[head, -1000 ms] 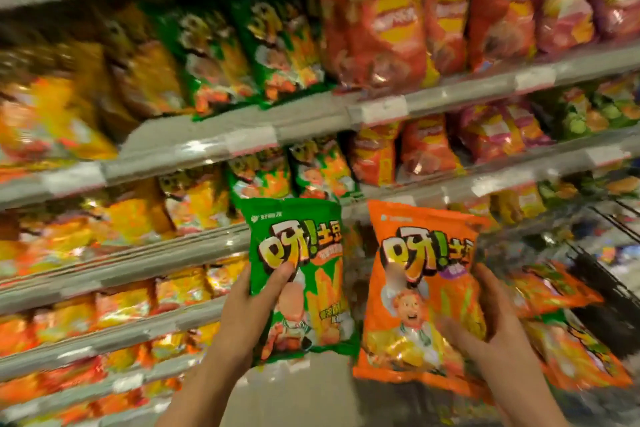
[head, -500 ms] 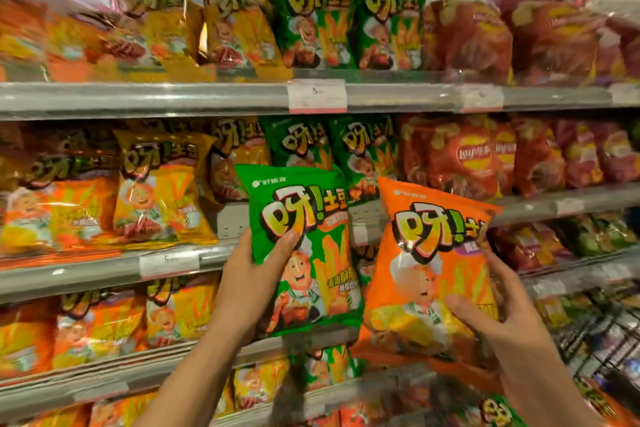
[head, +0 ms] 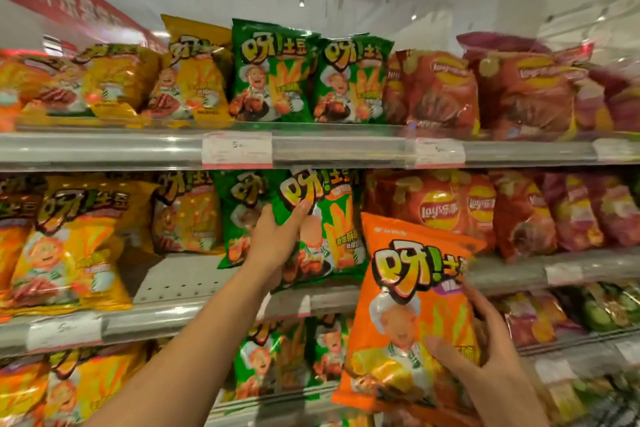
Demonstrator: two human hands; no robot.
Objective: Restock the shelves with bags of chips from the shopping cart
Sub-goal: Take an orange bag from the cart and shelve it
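Note:
My left hand (head: 277, 239) grips a green chip bag (head: 332, 229) by its left edge and holds it up at the second shelf (head: 180, 317), its top tucked under the shelf above, in front of other green bags (head: 239, 215). My right hand (head: 485, 357) holds an orange chip bag (head: 408, 308) upright, lower and to the right, in front of the shelf edge. The shopping cart is out of view.
The top shelf (head: 138, 149) carries yellow bags, green bags (head: 273, 73) and red Lay's bags (head: 436, 90). More red Lay's bags (head: 446, 208) fill the second shelf on the right. A bare gap of shelf (head: 180, 277) lies left of my left hand.
The view has tilted up from the lower shelves. My left hand has lifted the green bag up and forward into the second shelf. The orange bag has stayed low on the right.

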